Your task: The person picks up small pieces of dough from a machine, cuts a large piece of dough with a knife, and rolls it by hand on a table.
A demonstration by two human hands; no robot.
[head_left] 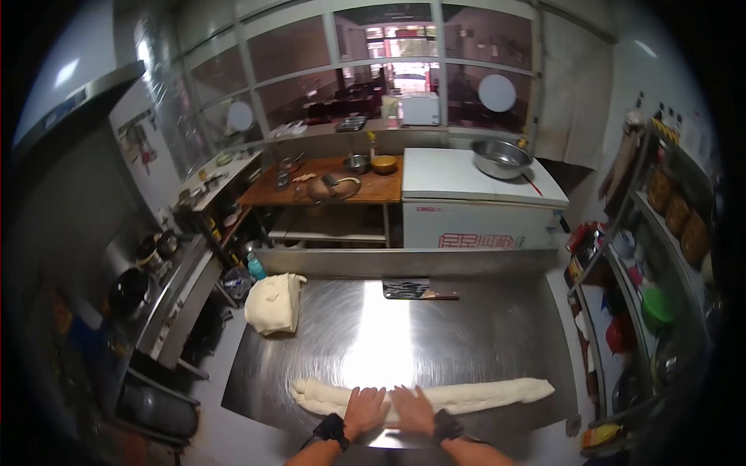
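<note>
A long roll of dough (489, 394) lies crosswise near the front of the steel worktable (326, 326). My left hand (365, 412) presses on it left of its middle, palm down with fingers stretched forward. Beside it, my right hand (412, 408) rests on the same roll, also flat and open. The roll's left end looks thicker and folded, while the right end tapers. At the table's back left sits a large block of dough (273, 304). A cleaver (408, 290) lies flat near the back edge, its handle pointing right.
A white chest freezer (482, 225) stands beyond the table, with a steel basin (501, 159) on top. Left of it is a wooden counter (373, 190) with bowls. Shelving (622, 287) lines the right side, and a steel stand with pots (128, 289) is at left.
</note>
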